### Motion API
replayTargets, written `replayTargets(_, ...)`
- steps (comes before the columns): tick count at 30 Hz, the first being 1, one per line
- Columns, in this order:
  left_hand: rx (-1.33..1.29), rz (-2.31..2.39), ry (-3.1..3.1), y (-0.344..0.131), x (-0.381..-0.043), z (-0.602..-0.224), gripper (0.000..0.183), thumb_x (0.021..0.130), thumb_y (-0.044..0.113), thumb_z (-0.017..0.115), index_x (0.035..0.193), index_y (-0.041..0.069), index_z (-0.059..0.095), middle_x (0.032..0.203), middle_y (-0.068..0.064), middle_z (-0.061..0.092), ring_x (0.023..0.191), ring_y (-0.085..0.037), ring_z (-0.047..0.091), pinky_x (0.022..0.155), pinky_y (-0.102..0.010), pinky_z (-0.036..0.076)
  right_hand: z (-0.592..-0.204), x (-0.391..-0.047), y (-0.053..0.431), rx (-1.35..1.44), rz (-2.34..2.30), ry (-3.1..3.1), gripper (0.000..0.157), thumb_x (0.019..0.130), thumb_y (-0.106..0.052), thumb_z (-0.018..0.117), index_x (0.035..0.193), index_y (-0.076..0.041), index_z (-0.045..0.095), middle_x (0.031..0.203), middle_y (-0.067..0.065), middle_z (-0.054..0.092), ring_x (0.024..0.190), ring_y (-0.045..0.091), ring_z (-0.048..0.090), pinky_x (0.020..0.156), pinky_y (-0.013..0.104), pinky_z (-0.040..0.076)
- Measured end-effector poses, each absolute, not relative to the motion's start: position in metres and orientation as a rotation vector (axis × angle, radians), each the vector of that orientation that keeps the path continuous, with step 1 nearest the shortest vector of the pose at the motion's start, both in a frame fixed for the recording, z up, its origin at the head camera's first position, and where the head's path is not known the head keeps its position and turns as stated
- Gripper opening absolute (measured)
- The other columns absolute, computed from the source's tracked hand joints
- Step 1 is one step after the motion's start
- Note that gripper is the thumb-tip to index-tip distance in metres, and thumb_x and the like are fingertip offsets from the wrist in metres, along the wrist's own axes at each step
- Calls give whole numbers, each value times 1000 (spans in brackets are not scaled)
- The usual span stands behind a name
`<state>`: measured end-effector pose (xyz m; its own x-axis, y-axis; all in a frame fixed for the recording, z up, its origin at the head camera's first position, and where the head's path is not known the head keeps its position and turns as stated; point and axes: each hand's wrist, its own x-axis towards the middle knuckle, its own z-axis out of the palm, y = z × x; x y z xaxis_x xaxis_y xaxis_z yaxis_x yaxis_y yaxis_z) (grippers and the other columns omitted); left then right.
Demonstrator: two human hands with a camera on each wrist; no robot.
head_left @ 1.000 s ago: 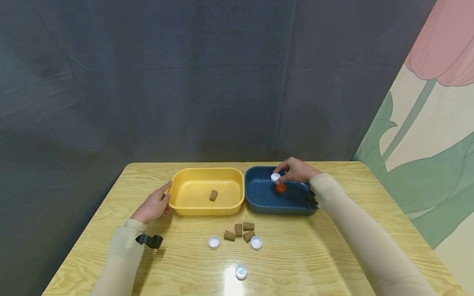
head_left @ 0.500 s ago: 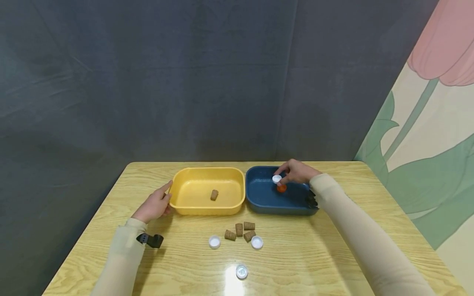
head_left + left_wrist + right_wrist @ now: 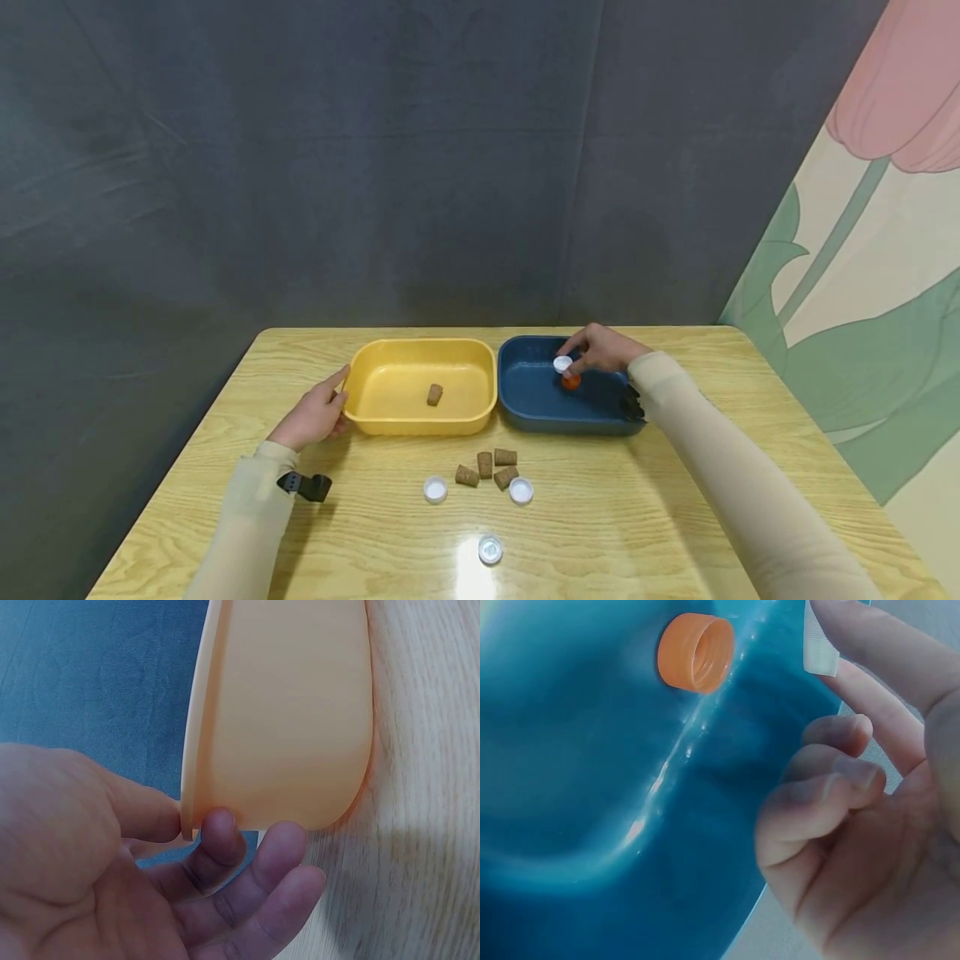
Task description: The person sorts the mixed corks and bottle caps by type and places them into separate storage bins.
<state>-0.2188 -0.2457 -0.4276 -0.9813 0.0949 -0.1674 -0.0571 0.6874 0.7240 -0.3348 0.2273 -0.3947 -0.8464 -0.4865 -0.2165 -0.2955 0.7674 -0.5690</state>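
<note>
White is the cap (image 3: 562,364) pinched between thumb and forefinger of the person's right hand (image 3: 597,348), which reaches in over the blue tray (image 3: 562,425). From where I stand, what matters most seems to be that cap's place: it is inside the blue rim, just left of and beyond the orange cap (image 3: 572,382) lying in there, with a gap between the two. Being round, it has no long axis. The right hand is plainly the nearer one; the left hand (image 3: 313,414) is well apart, gripping the end rim of the yellow tray (image 3: 420,427), which lies between it and the blue one. I can't tell whether the white cap touches the blue floor. One cork (image 3: 434,394) lies in the yellow tray.
</note>
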Motion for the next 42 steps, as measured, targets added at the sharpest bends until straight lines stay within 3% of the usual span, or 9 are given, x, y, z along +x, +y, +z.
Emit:
replayTargets(7, 22, 1180, 2702, -245, -218, -426, 56, 109, 8, 35, 160, 3, 14, 88, -17, 56, 71, -24, 57, 67, -36, 51, -392, -334, 230, -601, -699, 2623, 44, 86, -19, 80, 125, -3, 70, 67, -1, 40, 61, 16, 36, 59, 30, 32)
replayTargets(17, 75, 1199, 2701, -244, -215, -424, 56, 109, 8, 36, 159, 0, 13, 87, -17, 56, 70, -25, 59, 67, -40, 54, -385, -322, 230, -631, -739, 2637, 43, 87, -22, 80, 126, -6, 71, 73, 1, 43, 66, 18, 39, 59, 29, 32)
replayTargets(23, 92, 1211, 2693, -245, -214, -423, 56, 109, 7, 35, 159, -1, 12, 86, -16, 55, 70, -26, 59, 67, -40, 54, -377, -304, 226, -728, -848, 2620, 44, 86, -27, 81, 125, -8, 71, 66, -1, 42, 59, 16, 37, 57, 28, 32)
replayTargets(31, 100, 1201, 2700, -245, -214, -422, 56, 109, 7, 36, 159, -1, 12, 88, -16, 55, 71, -26, 59, 68, -40, 54, -367, -269, 211, -853, -1000, 2526, 41, 86, -28, 81, 123, -13, 73, 69, 4, 55, 58, 14, 41, 56, 27, 38)
replayTargets(38, 92, 1203, 2694, -244, -214, -423, 56, 109, 7, 36, 159, -1, 13, 87, -16, 55, 70, -25, 58, 67, -40, 54, -365, -242, 200, -960, -982, 2522, 37, 84, -34, 81, 119, -23, 74, 71, -3, 48, 61, 10, 40, 59, 26, 36)
replayTargets(42, 95, 1204, 2693, -244, -215, -422, 56, 109, 8, 35, 159, 0, 12, 87, -16, 55, 70, -24, 58, 67, -39, 53, -368, -225, 191, -1031, -1000, 2501, 36, 83, -34, 82, 117, -22, 76, 73, -5, 47, 64, 9, 41, 61, 25, 36)
